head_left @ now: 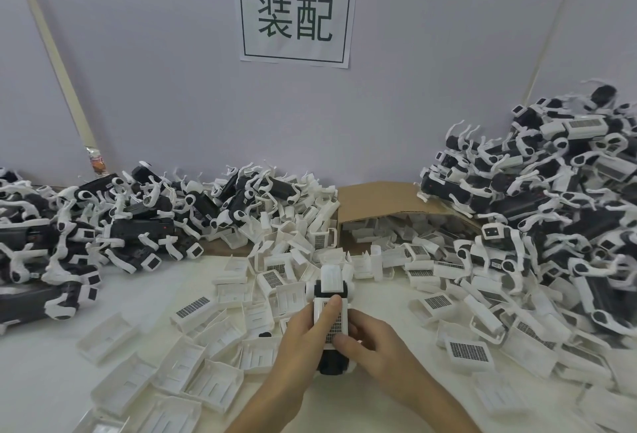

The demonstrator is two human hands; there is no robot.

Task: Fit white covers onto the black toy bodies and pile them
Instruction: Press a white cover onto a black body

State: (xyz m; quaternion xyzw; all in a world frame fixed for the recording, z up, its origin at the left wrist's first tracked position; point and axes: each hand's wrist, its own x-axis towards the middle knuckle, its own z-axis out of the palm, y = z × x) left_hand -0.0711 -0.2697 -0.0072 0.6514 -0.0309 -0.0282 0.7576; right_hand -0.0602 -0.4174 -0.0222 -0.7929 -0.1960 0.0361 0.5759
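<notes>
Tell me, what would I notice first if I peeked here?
Heaps of black-and-white toys: a left heap and a taller right heap. White covers litter the table between them, where the left hand and right hand grip one toy. A paper sign hangs on the wall above.

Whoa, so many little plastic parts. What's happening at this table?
A person holds one black toy body in the left hand and right hand, thumbs pressing a white cover onto it. Loose covers litter the table and spill from a cardboard box. A heap of toys lies left, and a taller pile lies right.
</notes>
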